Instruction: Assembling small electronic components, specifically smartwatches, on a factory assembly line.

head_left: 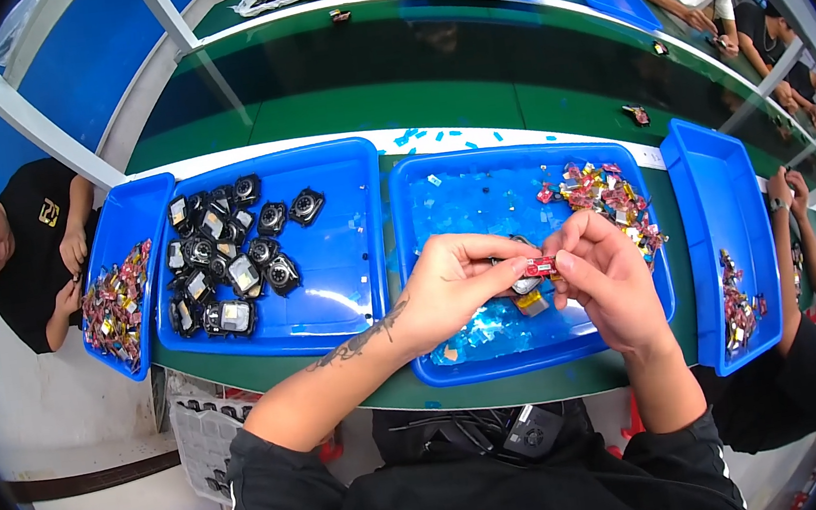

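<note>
My left hand [457, 285] and my right hand [607, 278] meet over the right blue tray [428, 253] and pinch one small part [535, 268] between their fingertips; it has a red piece on top and a black and silver body below. Behind my right hand lies a pile of small red and yellow parts [608, 197] in the same tray. The left blue tray [353, 302] holds several black round modules [228, 260], apart from both hands.
A narrow blue bin [128, 226] at far left and another blue bin [724, 199] at right hold more red and yellow parts. Seated people work on both sides. A green conveyor belt [390, 96] runs behind the trays, with more blue trays beyond it.
</note>
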A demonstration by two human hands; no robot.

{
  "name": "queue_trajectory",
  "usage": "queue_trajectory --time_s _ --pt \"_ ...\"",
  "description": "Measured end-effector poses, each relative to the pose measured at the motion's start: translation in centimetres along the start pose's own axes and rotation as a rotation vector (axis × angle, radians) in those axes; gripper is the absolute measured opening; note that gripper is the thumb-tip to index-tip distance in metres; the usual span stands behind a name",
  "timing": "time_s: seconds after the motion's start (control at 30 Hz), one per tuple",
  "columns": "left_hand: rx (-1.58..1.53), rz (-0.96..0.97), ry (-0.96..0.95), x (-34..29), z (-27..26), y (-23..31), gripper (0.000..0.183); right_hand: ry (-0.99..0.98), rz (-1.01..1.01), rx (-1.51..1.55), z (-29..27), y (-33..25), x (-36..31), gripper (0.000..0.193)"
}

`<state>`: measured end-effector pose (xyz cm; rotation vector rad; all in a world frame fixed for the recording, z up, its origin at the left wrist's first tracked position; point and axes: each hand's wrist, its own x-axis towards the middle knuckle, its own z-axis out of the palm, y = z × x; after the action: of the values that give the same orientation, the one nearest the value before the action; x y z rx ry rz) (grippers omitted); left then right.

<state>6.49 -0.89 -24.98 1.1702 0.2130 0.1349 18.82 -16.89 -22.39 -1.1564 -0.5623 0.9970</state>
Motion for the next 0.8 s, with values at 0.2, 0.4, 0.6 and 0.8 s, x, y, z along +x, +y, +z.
queue_trajectory --time_s 0.2,0.4,0.6,0.8 --pt "-0.091 -0.127 -0.024 0.1 -0.2 -0.3 0.019 -0.089 -0.136 -0.405 -0.7 -1.3 -0.2 0.011" --pt "-0.262 -0.287 -0.073 0.1 -0.1 0.1 0.019 -0.21 -0.233 -0.868 -0.6 -3.2 -0.1 0.006" --pt "-0.458 -0.314 -0.129 0.4 -0.6 -0.4 0.02 -0.148 -0.511 -1.014 -0.2 -1.8 -0.4 0.015" --pt "-0.418 -0.307 -0.152 0.3 -0.6 -0.5 0.021 -0.23 -0.721 -1.092 -0.4 -2.4 0.1 0.025"
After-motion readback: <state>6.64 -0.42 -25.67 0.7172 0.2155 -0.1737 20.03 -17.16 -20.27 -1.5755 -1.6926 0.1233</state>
